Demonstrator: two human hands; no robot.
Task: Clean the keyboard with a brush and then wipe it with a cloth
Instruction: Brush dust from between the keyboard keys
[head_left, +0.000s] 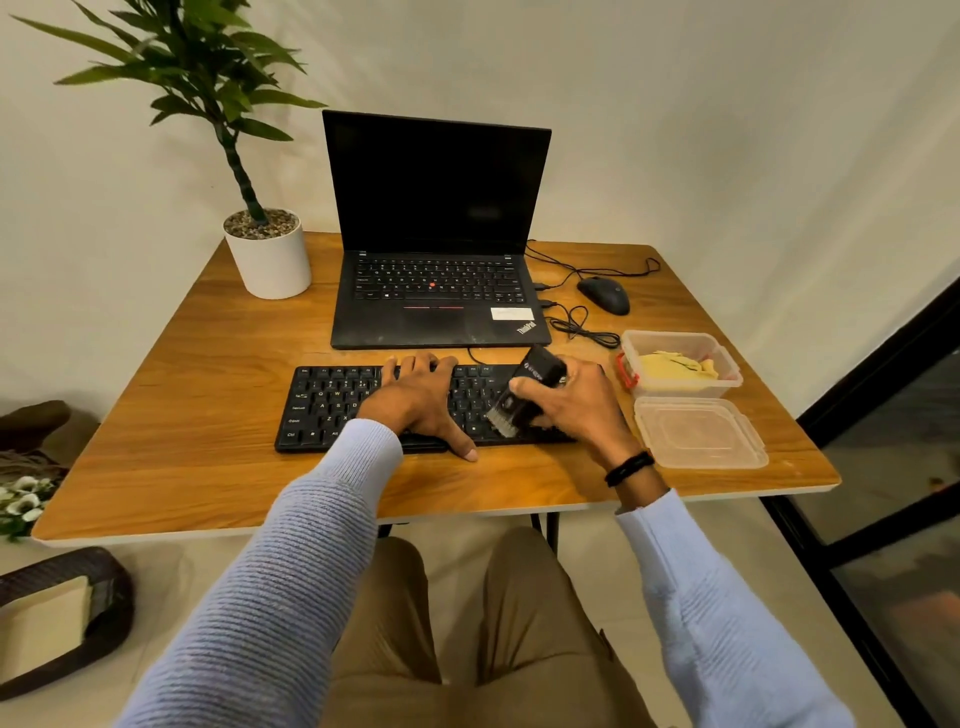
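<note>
1. The black keyboard (332, 400) lies on the wooden bench (208, 467), just in front of the laptop (436, 291). Readable key legends include Ctrl, Alt and Q W E.
2. The left hand (415, 400) rests flat on the keys, fingers spread.
3. The right hand (576, 405) grips a black brush (524, 395), its bristles touching the keyboard's right part. The brush's white print is too blurred to read.
4. The laptop's palm rest reads "ThinkPad"; the white sticker beside it is illegible.
5. A yellow cloth (675, 364) sits in an open clear plastic container (727, 358) to the right of the keyboard, with the lid (698, 434) just in front of it.
</note>
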